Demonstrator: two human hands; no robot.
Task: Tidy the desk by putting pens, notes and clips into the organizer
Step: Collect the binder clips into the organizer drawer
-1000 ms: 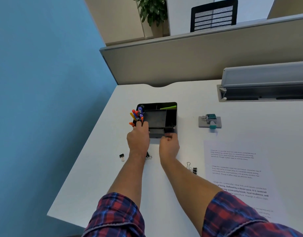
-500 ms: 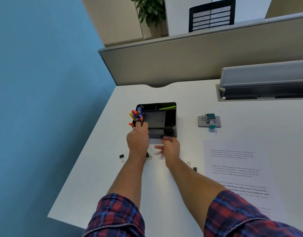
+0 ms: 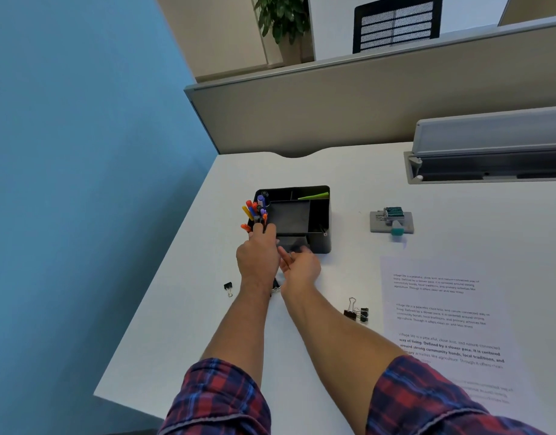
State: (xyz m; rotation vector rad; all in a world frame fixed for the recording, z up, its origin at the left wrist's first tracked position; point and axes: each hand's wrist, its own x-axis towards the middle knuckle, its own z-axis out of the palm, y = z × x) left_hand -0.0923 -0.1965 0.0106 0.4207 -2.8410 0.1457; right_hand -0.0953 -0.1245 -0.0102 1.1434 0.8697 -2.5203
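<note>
Currently the left hand (image 3: 258,258) grips the light, stiff pens (image 3: 254,214) mid-barrel at the organizer (image 3: 320,215); the right hand (image 3: 302,265) hangs relaxed.

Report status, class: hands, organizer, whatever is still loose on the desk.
Left hand grips pens at organizer. Right hand at its front, grip unclear. Binder clips still on desk.

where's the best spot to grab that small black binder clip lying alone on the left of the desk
Pinch the small black binder clip by its black body, coming straight down from above with finger and thumb on its two sides. It lies alone on bare desk, left of the left hand's forearm, so nothing blocks it. Its wire handles point toward the near edge and look too thin to hold steadily.
</note>
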